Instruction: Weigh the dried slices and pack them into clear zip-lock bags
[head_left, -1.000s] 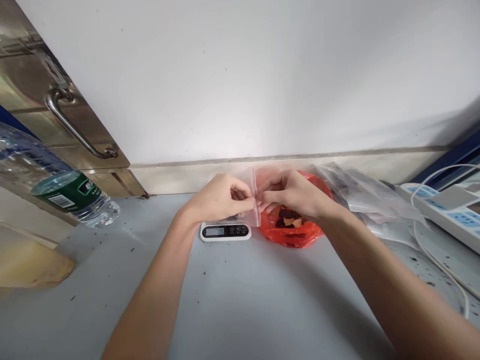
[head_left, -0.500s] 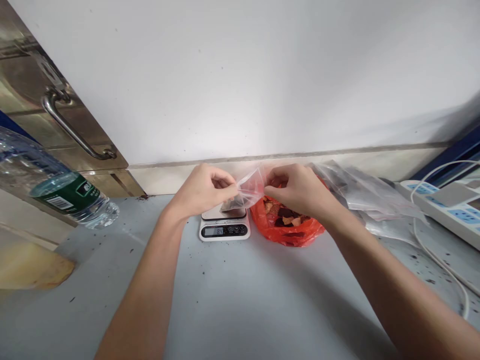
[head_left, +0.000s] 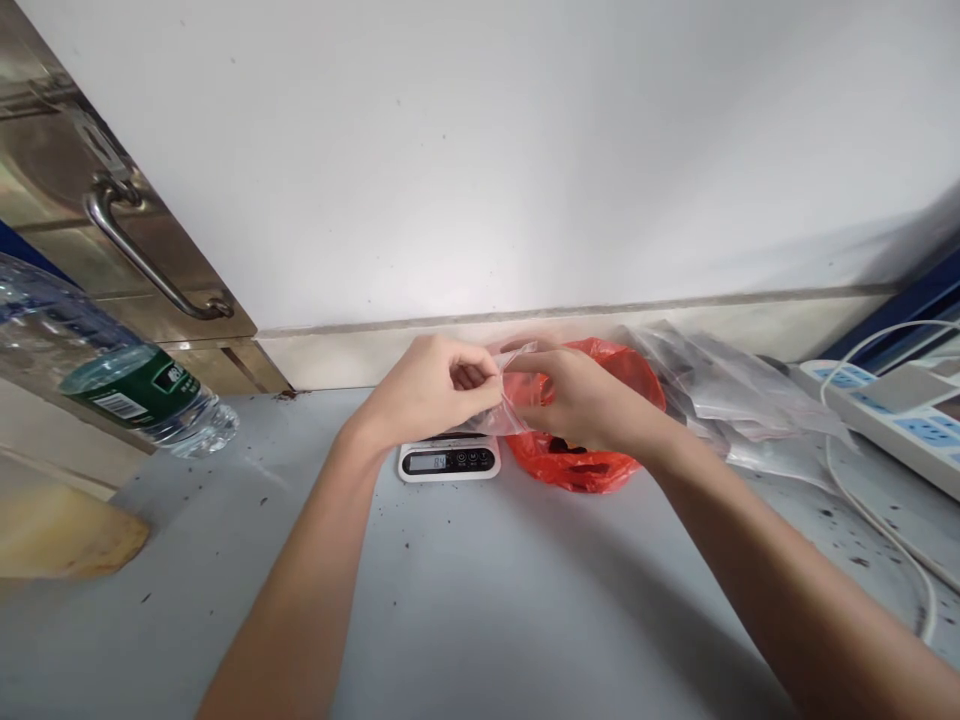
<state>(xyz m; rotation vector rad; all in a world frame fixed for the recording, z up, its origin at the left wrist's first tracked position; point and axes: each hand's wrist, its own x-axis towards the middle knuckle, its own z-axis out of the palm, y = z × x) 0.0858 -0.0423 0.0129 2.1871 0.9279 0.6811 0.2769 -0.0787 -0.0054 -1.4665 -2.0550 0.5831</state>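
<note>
A clear bag (head_left: 513,414) is held between two hands, over the scale.
The left hand (head_left: 431,390) pinches this bag between thumb and finger; the right hand (head_left: 589,400) is at its other side, but whether that grip also pinches, one cannot tell. Below, the scale (head_left: 448,477) has a lit display (head_left: 429,462). Just beside lies the red bag (head_left: 538,466) with dark pieces (head_left: 574,447). The work seems midway: one bag is in handling, not visibly sealed; pieces are left, and spare bags (head_left: 750,390) lie farther right on the counter (head_left: 480,590).
</note>
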